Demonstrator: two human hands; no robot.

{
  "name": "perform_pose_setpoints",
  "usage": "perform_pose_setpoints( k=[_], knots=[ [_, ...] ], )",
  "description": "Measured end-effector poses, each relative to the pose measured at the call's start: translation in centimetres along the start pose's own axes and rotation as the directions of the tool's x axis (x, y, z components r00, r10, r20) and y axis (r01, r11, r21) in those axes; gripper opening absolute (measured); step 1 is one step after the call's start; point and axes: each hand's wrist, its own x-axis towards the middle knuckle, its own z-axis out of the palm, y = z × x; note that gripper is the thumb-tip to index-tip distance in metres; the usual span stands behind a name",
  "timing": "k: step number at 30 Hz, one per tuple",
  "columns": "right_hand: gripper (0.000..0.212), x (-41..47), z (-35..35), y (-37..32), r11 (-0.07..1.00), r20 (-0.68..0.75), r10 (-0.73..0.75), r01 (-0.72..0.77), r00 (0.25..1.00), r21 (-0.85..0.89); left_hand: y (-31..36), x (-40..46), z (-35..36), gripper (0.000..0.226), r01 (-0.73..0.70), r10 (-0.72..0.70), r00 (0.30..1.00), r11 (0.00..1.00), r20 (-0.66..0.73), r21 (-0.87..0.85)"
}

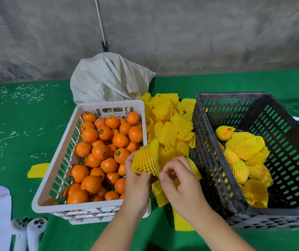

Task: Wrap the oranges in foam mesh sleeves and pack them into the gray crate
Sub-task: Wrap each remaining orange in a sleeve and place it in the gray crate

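We see an orange (146, 160) half covered by a yellow foam sleeve (147, 163), held above the gap between the two crates. The left hand (137, 182) grips it from below; the right hand (179, 182) pinches the sleeve's lower edge. Loose sleeves (170, 122) fill that gap. The white crate (58, 160) of bare oranges sits left, the gray crate (208, 142) right, its near half bare beside wrapped oranges (248, 160).
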Motion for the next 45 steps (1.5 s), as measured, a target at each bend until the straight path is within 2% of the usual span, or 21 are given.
perform_pose_setpoints(
  k=[2,4,6,8,10,12,14,16,17,18,21,23,26,29,32,34,37,39,42,43,45],
  knots=[
    [0.046,0.2,0.0,-0.3,0.923,0.061,0.305,-0.311,0.95,0.228,-0.1,-0.1,-0.1,0.053,-0.017,0.016,1.0,0.996,0.004,0.09],
    [0.071,0.6,0.1,-0.2,0.743,0.244,0.509,-0.564,0.826,0.359,-0.2,-0.6,-0.1,0.058,-0.1,0.068,0.992,0.941,0.108,0.324],
    [0.079,0.8,0.1,-0.1,0.686,0.282,0.533,-0.603,0.797,0.407,-0.3,-1.2,0.1,0.063,-0.231,0.086,0.952,0.829,0.293,0.509],
    [0.063,1.1,-0.5,0.5,0.677,0.176,0.558,-0.568,0.811,0.469,0.2,-0.9,-0.1,0.065,-0.317,0.04,0.9,0.744,0.434,0.588],
    [0.041,2.0,-2.2,1.2,0.613,0.066,0.633,-0.551,0.772,0.567,1.2,0.4,-1.4,0.06,-0.404,0.022,0.864,0.629,0.504,0.665],
    [0.026,3.2,-4.7,2.4,0.554,-0.023,0.693,-0.512,0.72,0.657,2.3,2.3,-3.8,0.044,-0.402,0.019,0.886,0.531,0.463,0.746],
    [0.016,4.2,-6.8,3.1,0.509,-0.087,0.698,-0.408,0.711,0.758,2.8,4.8,-6.7,0.04,-0.278,-0.03,0.948,0.409,0.317,0.869],
    [0.009,4.8,-7.7,3.7,0.43,-0.106,0.698,-0.296,0.708,0.853,2.7,7.3,-9.6,0.054,-0.115,-0.109,0.987,0.063,0.122,0.991],
    [0.01,4.9,-7.6,4.0,0.401,-0.11,0.705,-0.265,0.701,0.877,2.5,8.2,-10.7,0.064,-0.046,-0.156,0.987,-0.093,0.031,0.995],
    [0.022,5.0,-7.2,4.0,0.389,-0.127,0.714,-0.24,0.688,0.889,2.3,8.9,-11.5,0.072,-0.012,-0.205,0.978,-0.167,-0.023,0.986],
    [0.078,5.0,-6.3,4.6,0.473,-0.235,0.707,-0.198,0.667,0.859,1.3,10.2,-12.2,0.082,-0.029,-0.376,0.926,-0.113,-0.015,0.993],
    [0.089,4.9,-5.8,5.0,0.602,-0.28,0.648,-0.251,0.709,0.758,0.6,10.6,-11.8,0.087,-0.014,-0.404,0.914,-0.148,-0.048,0.989],
    [0.073,4.3,-5.0,6.0,0.794,-0.269,0.532,-0.363,0.803,0.487,0.0,11.0,-10.9,0.095,0.062,-0.369,0.922,-0.165,-0.12,0.984],
    [0.051,4.0,-3.9,7.4,0.859,-0.066,0.497,-0.479,0.865,0.181,-0.5,11.8,-10.0,0.091,0.095,-0.363,0.924,-0.092,-0.122,0.991],
    [0.05,3.5,-2.1,9.0,0.838,0.192,0.545,-0.532,0.816,-0.119,-0.9,12.3,-8.8,0.093,0.083,-0.325,0.941,-0.04,-0.091,0.996],
    [0.052,3.7,-0.9,9.7,0.832,0.273,0.551,-0.494,0.789,-0.253,-1.1,12.2,-8.6,0.093,0.092,-0.265,0.958,-0.091,-0.113,0.992],
    [0.051,5.3,0.4,10.4,0.801,0.332,0.584,-0.459,0.741,-0.385,-1.5,11.9,-8.8,0.083,0.062,-0.184,0.977,-0.222,-0.104,0.973],
    [0.056,6.5,1.1,11.1,0.777,0.373,0.612,-0.441,0.697,-0.449,-1.4,11.9,-8.9,0.075,0.05,-0.159,0.983,-0.231,-0.088,0.972],
    [0.068,7.2,1.6,12.0,0.755,0.415,0.651,-0.488,0.635,-0.438,-1.4,12.0,-9.3,0.071,0.068,-0.115,0.988,-0.252,-0.1,0.965],
    [0.067,7.1,1.7,12.1,0.769,0.408,0.636,-0.495,0.656,-0.403,-1.4,11.9,-9.4,0.069,0.075,-0.094,0.99,-0.261,-0.102,0.962],
    [0.057,6.7,1.8,12.2,0.815,0.328,0.575,-0.494,0.749,-0.302,-1.4,11.9,-9.7,0.066,0.089,-0.059,0.992,-0.276,-0.109,0.957]
  ],
)
